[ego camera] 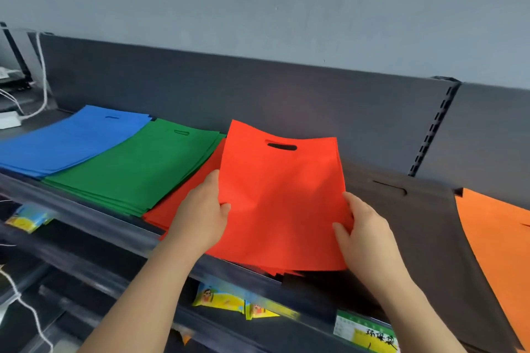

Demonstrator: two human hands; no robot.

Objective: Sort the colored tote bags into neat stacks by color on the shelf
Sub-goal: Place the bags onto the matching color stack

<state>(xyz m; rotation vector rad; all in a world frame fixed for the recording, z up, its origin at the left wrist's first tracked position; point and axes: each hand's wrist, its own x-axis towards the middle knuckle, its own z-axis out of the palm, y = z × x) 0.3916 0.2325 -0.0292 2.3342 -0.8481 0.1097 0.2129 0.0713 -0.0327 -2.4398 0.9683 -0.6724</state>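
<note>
Both hands (202, 213) (365, 231) pinch red tote bag (281, 195) between them.

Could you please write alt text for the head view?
The left hand and right hand hold a red bag over the red stack on a shelf. Blue stack and green stack lie left, black bag and orange bag right.

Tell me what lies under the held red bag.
A red stack shows at its left and lower edges, on the shelf. The stack's middle and bag count are hidden.
</note>
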